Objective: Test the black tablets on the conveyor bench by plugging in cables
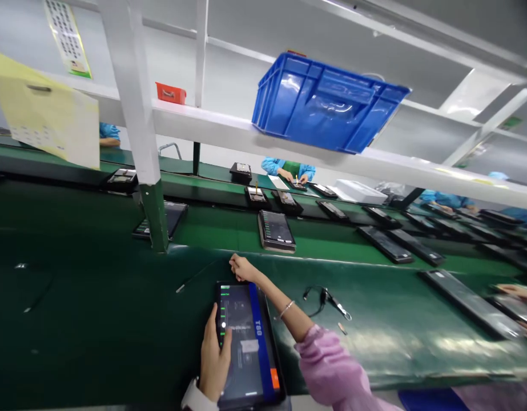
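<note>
A dark tablet (249,342) with a lit screen and a blue strip marked T80 lies on the green bench in front of me. My left hand (214,357) grips its left edge, thumb on the screen. My right hand (241,267), in a pink sleeve with a bracelet, reaches past the tablet's far corner with fingers curled; nothing shows in them. A thin stylus-like tool (194,278) lies just left of that hand. A black cable with a plug (327,299) rests to the right of my forearm.
Several tablets lie on the green conveyor (332,242) beyond, one (276,230) straight ahead. A white post (139,125) stands at left, and a blue crate (323,103) sits on the shelf overhead. Workers in blue sit opposite. Another person's hands (522,308) show at the right edge.
</note>
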The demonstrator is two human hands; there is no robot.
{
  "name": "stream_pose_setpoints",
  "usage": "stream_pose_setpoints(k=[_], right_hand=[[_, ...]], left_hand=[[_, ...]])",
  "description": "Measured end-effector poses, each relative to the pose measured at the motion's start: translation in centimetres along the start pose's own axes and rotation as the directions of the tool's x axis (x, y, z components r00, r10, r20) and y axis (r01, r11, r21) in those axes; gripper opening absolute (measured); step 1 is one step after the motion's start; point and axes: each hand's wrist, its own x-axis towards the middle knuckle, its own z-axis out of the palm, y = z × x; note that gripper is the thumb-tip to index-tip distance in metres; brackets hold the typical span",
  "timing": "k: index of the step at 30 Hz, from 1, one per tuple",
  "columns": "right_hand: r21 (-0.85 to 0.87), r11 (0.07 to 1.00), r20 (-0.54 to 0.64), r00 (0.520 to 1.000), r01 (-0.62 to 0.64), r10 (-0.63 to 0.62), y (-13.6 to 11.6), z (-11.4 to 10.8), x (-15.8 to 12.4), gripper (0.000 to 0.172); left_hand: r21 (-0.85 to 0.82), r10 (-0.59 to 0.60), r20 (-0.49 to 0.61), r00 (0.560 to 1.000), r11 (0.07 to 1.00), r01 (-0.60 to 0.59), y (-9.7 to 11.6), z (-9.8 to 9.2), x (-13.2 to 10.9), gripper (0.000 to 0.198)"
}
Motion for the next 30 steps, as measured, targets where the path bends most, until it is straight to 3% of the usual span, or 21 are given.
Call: stream_pose_setpoints(k=[3, 5, 7, 9, 11, 12, 15, 18, 20, 24, 27, 30], right_hand=[[0.068, 0.995, -0.194, 0.979, 0.072, -0.058, -0.6, -1.3, -2.2, 0.009], [0.073, 0.988, -0.36, 0.928, 0.133, -0.098, -0.9, -3.2, -5.6, 0.012], [0.045, 0.987, -0.528, 0.843, 0.154, -0.108, -0.8, -5.7, -10.2, 0.021], [-0.019, 0.992, -0.69, 0.716, 0.128, -0.106, 0.2, -8.3, -14.9, 0.029], [-0.1, 0.995, -0.774, 0.627, 0.019, -0.089, 2.3, -10.3, -19.1, 0.032], [-0.155, 0.985, -0.783, 0.616, -0.07, -0.08, 3.6, -11.0, -20.9, 0.031], [-0.333, 0.863, -0.744, 0.669, -0.38, 0.008, 8.3, -11.4, -24.5, 0.021], [-0.418, 0.744, -0.701, 0.706, -0.522, 0.101, 11.8, -10.2, -25.9, 0.006], [-0.454, 0.735, -0.659, 0.745, -0.504, 0.104, 12.8, -9.0, -25.8, 0.004], [-0.539, 0.755, -0.559, 0.829, -0.373, 0.011, 11.8, -6.6, -23.9, 0.024], [-0.583, 0.775, -0.482, 0.872, -0.246, -0.086, 10.2, -5.1, -21.6, 0.029], [-0.604, 0.773, -0.433, 0.894, -0.194, -0.114, 9.5, -3.7, -19.6, 0.028]], left_hand=[[-0.035, -0.026, -0.004, 1.0, 0.999, 0.026, -0.5, -0.3, 0.1, 0.07], [-0.065, -0.045, 0.0, 0.999, 0.997, 0.044, -0.9, -0.4, 0.1, 0.069], [-0.099, -0.062, 0.012, 0.998, 0.993, 0.062, -1.2, -0.5, 0.0, 0.066], [-0.131, -0.066, 0.023, 0.998, 0.989, 0.068, -1.5, -0.6, -0.1, 0.064], [-0.151, -0.06, 0.033, 0.998, 0.986, 0.065, -1.7, -0.7, -0.1, 0.064], [-0.155, -0.062, 0.038, 0.997, 0.986, 0.067, -1.8, -0.8, -0.1, 0.064], [-0.156, -0.052, 0.057, 0.997, 0.986, 0.06, -1.9, -0.9, 0.0, 0.063], [-0.137, -0.018, 0.097, 0.995, 0.99, 0.031, -1.8, -1.3, -0.2, 0.065], [-0.109, 0.007, 0.158, 0.987, 0.994, 0.011, -1.6, -1.7, -0.5, 0.07], [-0.057, 0.058, 0.319, 0.946, 0.998, -0.042, -1.1, -2.6, -0.3, 0.08], [-0.07, 0.023, 0.2, 0.979, 0.998, -0.009, -0.6, -3.2, 0.7, 0.068], [-0.179, -0.108, 0.067, 0.992, 0.977, 0.118, -0.3, -3.5, 0.4, 0.066]])
